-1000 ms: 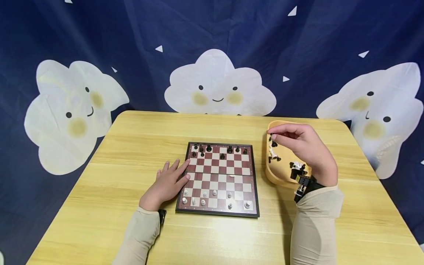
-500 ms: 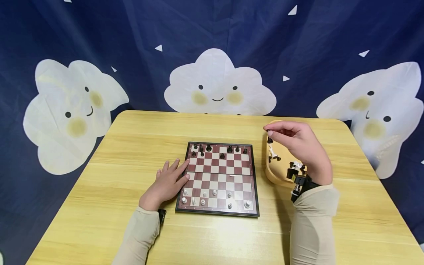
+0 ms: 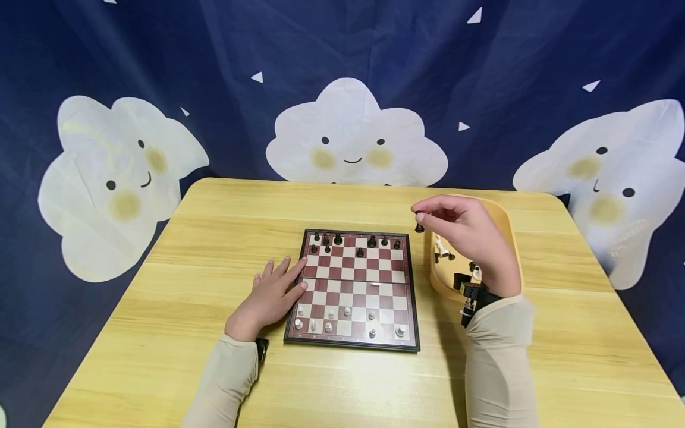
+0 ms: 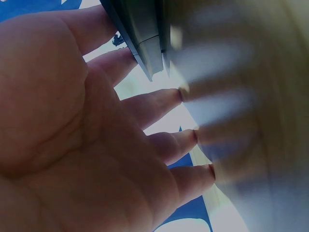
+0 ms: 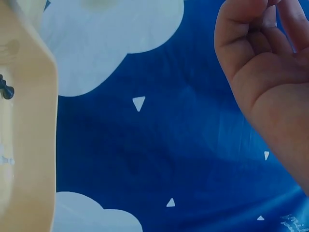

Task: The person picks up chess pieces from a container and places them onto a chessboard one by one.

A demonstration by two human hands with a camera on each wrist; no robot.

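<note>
Between thumb and index finger, my right hand (image 3: 471,235) pinches a black chess piece (image 3: 419,223) by its top, upright in the air left of the yellow tray (image 3: 507,221). Its exact kind is too small to tell. My left hand (image 3: 266,302) lies spread at the left edge of the chessboard (image 3: 353,289), thumb and index finger touching it. In the left wrist view, that board's dark edge (image 4: 145,41) meets the upper fingers, while other fingertips touch the table. The right wrist view shows my right hand (image 5: 270,77) with curled fingers; the held piece is out of sight there.
Black pieces (image 3: 371,241) stand along the board's far rows, white pieces (image 3: 347,311) along its near rows. Inside the tray lie more pieces, including a white one (image 3: 441,246); my right wrist hides some. A blue curtain (image 3: 342,35) with clouds hangs behind the table (image 3: 241,205).
My right hand has moved left, carrying the black chess piece from above the tray to beyond its left side. The left hand and the board have stayed put.
</note>
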